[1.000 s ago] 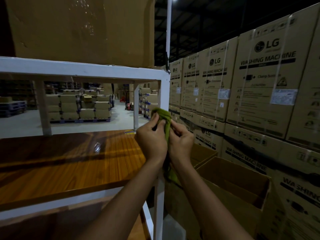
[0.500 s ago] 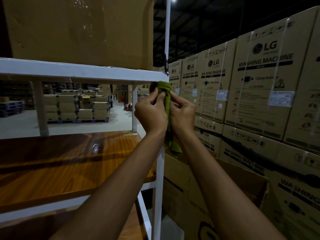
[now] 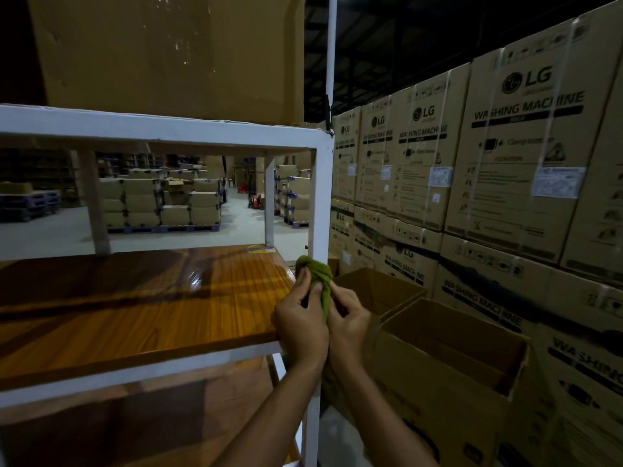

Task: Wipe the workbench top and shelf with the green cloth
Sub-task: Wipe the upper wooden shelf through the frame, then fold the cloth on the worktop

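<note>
Both hands are bunched up on the green cloth (image 3: 318,269), a soft, crumpled olive rag wrapped round the white-painted square post (image 3: 320,203) at the front right corner of the glossy, orange-brown wood-grain tabletop (image 3: 135,308). The left hand (image 3: 301,328) and right hand (image 3: 349,323) each have their fingers curled tight on the cloth, one from either side, with a strip of it showing between them. Just right of that sits an open cardboard box (image 3: 438,382), plain matte brown.

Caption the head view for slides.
Left hand and right hand grip the green cloth against the white post beside the wooden shelf.
</note>
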Available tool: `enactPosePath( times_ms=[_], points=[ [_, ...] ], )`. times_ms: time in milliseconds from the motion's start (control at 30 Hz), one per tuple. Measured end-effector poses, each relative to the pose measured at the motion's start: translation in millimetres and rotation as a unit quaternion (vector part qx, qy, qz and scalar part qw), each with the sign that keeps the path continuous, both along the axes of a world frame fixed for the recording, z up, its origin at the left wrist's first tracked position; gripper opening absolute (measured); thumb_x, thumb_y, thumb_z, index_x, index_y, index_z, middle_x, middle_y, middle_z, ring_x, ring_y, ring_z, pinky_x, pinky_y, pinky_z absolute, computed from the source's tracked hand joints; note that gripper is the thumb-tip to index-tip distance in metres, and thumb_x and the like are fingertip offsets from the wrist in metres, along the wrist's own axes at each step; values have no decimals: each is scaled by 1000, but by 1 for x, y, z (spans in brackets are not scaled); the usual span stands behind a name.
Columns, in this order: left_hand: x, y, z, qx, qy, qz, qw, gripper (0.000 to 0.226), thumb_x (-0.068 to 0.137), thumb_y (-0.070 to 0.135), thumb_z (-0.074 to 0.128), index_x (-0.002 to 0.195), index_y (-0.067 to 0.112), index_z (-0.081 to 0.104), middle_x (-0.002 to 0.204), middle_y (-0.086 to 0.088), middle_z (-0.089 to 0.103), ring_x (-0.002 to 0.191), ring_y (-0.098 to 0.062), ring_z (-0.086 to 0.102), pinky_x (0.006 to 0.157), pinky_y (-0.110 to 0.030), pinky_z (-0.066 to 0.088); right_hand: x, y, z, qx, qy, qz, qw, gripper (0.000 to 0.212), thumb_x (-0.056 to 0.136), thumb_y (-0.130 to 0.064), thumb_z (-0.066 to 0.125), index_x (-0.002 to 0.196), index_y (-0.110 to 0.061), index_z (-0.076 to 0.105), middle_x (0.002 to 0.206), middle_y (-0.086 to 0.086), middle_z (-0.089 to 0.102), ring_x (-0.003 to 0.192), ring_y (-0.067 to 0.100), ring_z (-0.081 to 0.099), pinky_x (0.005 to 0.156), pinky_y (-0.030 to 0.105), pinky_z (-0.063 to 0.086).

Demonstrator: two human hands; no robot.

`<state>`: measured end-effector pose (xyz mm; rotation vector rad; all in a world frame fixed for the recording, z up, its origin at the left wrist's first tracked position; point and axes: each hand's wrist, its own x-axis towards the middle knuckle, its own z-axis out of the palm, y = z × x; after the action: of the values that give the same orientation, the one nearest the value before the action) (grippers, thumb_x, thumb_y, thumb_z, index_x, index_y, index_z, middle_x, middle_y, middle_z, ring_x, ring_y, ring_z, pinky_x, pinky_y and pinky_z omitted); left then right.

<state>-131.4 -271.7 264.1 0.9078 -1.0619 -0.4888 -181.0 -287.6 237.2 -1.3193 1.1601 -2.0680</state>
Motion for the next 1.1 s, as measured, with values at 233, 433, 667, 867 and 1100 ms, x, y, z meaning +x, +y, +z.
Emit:
enactPosePath(
  times_ms=[233, 433, 667, 867, 1100],
  points=[
    [22, 16, -15, 39, -93, 5, 995, 25, 92, 3, 63, 115, 6, 70, 116, -6, 71, 110, -13, 63, 91, -14, 45, 9, 14, -13, 62, 51, -70, 994, 25, 92, -5, 69, 116, -9, 76, 98, 2, 67, 91, 19, 67, 83, 49, 59],
    [52, 38, -25, 49, -182, -40, 981, 21, 93, 5, 62, 110, 8, 74, 107, -6, 74, 101, -17, 67, 89, -24, 50, 22, 53, -14, 112, 114, -87, 983, 18, 97, -5, 62, 109, -9, 75, 98, 3, 68, 91, 16, 65, 78, 29, 58],
    [128, 76, -60, 77, -305, -84, 945, 20, 88, 4, 66, 102, 10, 78, 103, -7, 75, 96, -17, 68, 87, -22, 48, 45, 124, -50, 185, 233, -97, 950, 22, 97, -7, 65, 115, -11, 75, 108, 8, 70, 101, 23, 63, 90, 38, 54],
    [207, 126, -158, 118, -554, -205, 798, 19, 84, 5, 69, 101, 8, 77, 104, -12, 74, 98, -30, 67, 84, -32, 48, 66, 193, -142, 319, 417, 36, 850, 23, 95, -12, 66, 115, -14, 78, 121, 12, 74, 110, 30, 67, 89, 32, 50],
    [264, 202, -280, 51, -625, -186, 756, 14, 86, 24, 58, 98, 16, 60, 100, -9, 57, 95, -31, 55, 73, -38, 49, 76, 273, -229, 379, 457, 10, 805, 23, 86, -17, 75, 109, -15, 77, 108, 11, 67, 99, 35, 65, 77, 46, 55]
  ],
)
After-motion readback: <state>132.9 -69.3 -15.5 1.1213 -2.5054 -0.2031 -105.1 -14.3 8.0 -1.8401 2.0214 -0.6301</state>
